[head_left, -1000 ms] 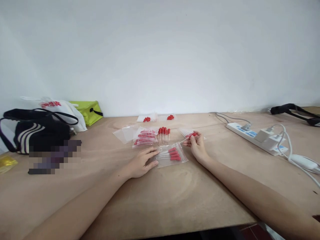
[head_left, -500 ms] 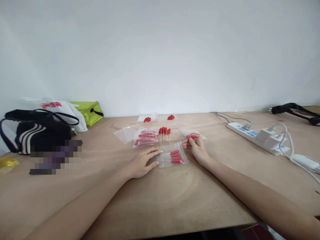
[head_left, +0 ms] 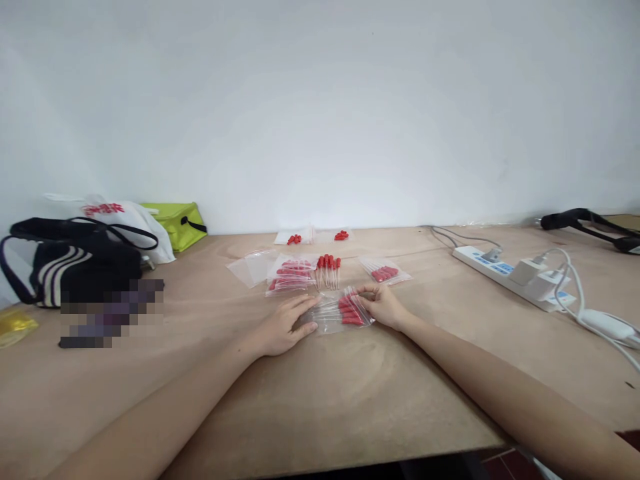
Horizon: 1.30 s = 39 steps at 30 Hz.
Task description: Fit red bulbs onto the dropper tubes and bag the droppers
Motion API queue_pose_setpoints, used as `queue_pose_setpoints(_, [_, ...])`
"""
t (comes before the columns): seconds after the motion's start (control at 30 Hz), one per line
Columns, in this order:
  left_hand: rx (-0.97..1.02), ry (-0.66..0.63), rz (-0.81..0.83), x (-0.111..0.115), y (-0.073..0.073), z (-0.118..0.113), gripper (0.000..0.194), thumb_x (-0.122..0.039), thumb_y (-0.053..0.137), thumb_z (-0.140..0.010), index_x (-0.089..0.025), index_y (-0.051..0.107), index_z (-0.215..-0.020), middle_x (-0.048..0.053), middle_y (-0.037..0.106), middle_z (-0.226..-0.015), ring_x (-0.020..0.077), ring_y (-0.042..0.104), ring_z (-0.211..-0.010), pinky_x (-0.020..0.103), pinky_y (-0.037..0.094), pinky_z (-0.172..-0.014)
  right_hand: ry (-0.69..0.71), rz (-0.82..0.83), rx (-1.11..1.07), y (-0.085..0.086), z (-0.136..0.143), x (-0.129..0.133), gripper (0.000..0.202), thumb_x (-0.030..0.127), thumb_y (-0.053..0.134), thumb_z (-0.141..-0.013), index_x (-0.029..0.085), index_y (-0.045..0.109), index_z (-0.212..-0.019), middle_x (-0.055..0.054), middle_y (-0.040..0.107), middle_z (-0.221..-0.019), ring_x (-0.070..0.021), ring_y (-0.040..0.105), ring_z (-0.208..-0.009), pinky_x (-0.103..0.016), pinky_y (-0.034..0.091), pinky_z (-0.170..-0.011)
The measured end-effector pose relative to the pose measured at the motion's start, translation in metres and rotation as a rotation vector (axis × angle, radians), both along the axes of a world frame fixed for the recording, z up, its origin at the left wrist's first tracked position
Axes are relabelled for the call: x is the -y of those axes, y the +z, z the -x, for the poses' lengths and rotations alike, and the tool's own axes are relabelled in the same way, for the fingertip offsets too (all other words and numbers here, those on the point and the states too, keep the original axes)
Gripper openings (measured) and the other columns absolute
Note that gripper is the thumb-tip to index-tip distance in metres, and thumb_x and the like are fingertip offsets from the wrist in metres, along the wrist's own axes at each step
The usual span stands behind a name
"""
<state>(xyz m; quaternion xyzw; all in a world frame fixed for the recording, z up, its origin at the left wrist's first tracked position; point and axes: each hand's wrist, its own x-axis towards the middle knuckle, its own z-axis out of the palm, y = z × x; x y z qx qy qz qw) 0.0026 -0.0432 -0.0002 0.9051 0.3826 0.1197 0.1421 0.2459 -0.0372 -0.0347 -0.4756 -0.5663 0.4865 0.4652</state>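
Note:
A clear zip bag (head_left: pixel 330 323) with several red-topped droppers lies flat near the middle of the table. My left hand (head_left: pixel 289 327) rests at the bag's left end, thumb and fingers apart. At the bag's right, open edge, my right hand (head_left: pixel 383 305) has its fingers pressed together on the bag's mouth; its fingertips are partly hidden. Just behind stand out several loose red-topped droppers (head_left: pixel 329 270). Left of them is a pile of filled bags (head_left: pixel 293 273), and another filled bag (head_left: pixel 384 271) lies behind my right hand.
Flat clear bags (head_left: pixel 253 268) lie left of the pile. Two small bags with red caps (head_left: pixel 295 239) are near the wall. A black bag (head_left: pixel 90 263) is at left, a white power strip (head_left: pixel 513 277) with cables at right.
My right hand has moved left and down from the rear right bag to the mouth of the middle bag. The red-topped dropper it held now appears within that bag. My left hand stays put.

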Motion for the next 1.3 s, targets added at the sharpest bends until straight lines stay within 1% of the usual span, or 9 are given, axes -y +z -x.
queue_pose_setpoints(0.17, [-0.014,0.017,0.001,0.000,0.000,0.000,0.049,-0.040,0.039,-0.085,-0.021,0.034,-0.129,0.007,0.035,-0.135,0.0210,0.030,-0.124,0.038,0.026,-0.102,0.011,-0.129,0.013,-0.001,0.002,-0.008,0.040,0.049,0.062,-0.061,0.014,0.065,-0.081,-0.005,0.068,-0.073,-0.0177,0.063,-0.066,-0.033,0.050,-0.065])
queue_pose_setpoints(0.3, [-0.016,0.013,-0.010,0.000,0.001,0.000,0.049,-0.038,0.039,-0.085,-0.021,0.032,-0.130,0.007,0.035,-0.135,0.0213,0.031,-0.124,0.038,0.026,-0.102,-0.041,-0.195,0.100,0.001,0.000,-0.012,0.034,0.042,0.065,-0.059,0.015,0.060,-0.080,-0.003,0.066,-0.072,-0.0139,0.059,-0.059,-0.027,0.048,-0.056])
queue_pose_setpoints(0.47, [-0.038,-0.023,-0.014,0.002,0.005,-0.001,0.043,-0.036,0.038,-0.086,-0.027,0.037,-0.128,0.004,0.036,-0.134,0.0219,0.033,-0.122,0.039,0.028,-0.101,-0.134,-0.144,0.244,-0.001,-0.001,-0.017,0.031,0.031,0.062,-0.063,0.016,0.052,-0.088,0.005,0.055,-0.052,-0.0096,0.050,-0.045,-0.020,0.038,-0.044])
queue_pose_setpoints(0.67, [-0.060,-0.017,-0.001,0.000,0.003,-0.002,0.041,-0.036,0.038,-0.086,-0.027,0.041,-0.126,0.006,0.033,-0.136,0.0245,0.030,-0.123,0.042,0.026,-0.101,-0.268,-0.019,0.315,0.004,-0.002,-0.019,0.023,0.028,0.046,-0.076,0.016,0.050,-0.096,0.005,0.052,-0.054,-0.0079,0.043,-0.039,-0.019,0.031,-0.038])
queue_pose_setpoints(0.73, [-0.058,-0.019,-0.004,0.000,0.002,-0.001,0.041,-0.035,0.038,-0.086,-0.027,0.040,-0.126,0.006,0.033,-0.136,0.0246,0.030,-0.124,0.042,0.026,-0.101,-0.214,0.033,0.296,0.009,-0.002,-0.016,0.025,0.037,0.044,-0.078,0.015,0.053,-0.084,0.003,0.054,-0.055,-0.0078,0.043,-0.039,-0.020,0.031,-0.037])
queue_pose_setpoints(0.83, [-0.069,-0.027,-0.006,0.000,0.002,-0.001,0.041,-0.035,0.037,-0.087,-0.027,0.040,-0.127,0.005,0.032,-0.136,0.0239,0.029,-0.124,0.042,0.025,-0.102,-0.070,0.037,0.290,0.012,-0.001,-0.013,0.031,0.046,0.054,-0.069,0.016,0.055,-0.064,0.001,0.056,-0.055,-0.0095,0.049,-0.046,-0.021,0.036,-0.044])
queue_pose_setpoints(1.03, [-0.013,-0.042,-0.078,0.002,0.002,-0.001,0.043,-0.035,0.039,-0.086,-0.026,0.038,-0.127,0.005,0.032,-0.135,0.0230,0.029,-0.124,0.040,0.029,-0.100,-0.036,0.004,-0.004,0.013,-0.007,-0.013,0.031,0.044,0.064,-0.057,0.017,0.050,-0.060,0.004,0.056,-0.055,-0.0099,0.051,-0.052,-0.022,0.041,-0.052])
queue_pose_setpoints(1.17, [0.156,0.023,-0.320,-0.005,0.000,0.000,0.038,-0.033,0.039,-0.085,-0.022,0.044,-0.120,0.007,0.043,-0.125,0.0208,0.035,-0.119,0.038,0.030,-0.099,-0.212,-0.031,-0.208,0.022,-0.034,-0.022,0.032,0.045,0.064,-0.058,0.018,0.048,-0.063,0.005,0.053,-0.052,-0.0085,0.048,-0.044,-0.021,0.040,-0.045])
queue_pose_setpoints(1.3, [0.301,0.287,-0.575,-0.029,-0.004,0.011,0.031,-0.034,0.041,-0.083,-0.019,0.053,-0.107,0.007,0.052,-0.109,0.0210,0.044,-0.107,0.037,0.034,-0.094,-0.570,-0.079,-0.303,0.023,-0.066,-0.030,0.022,0.039,0.058,-0.067,0.018,0.049,-0.066,0.004,0.051,-0.051,-0.0083,0.046,-0.041,-0.020,0.039,-0.039])
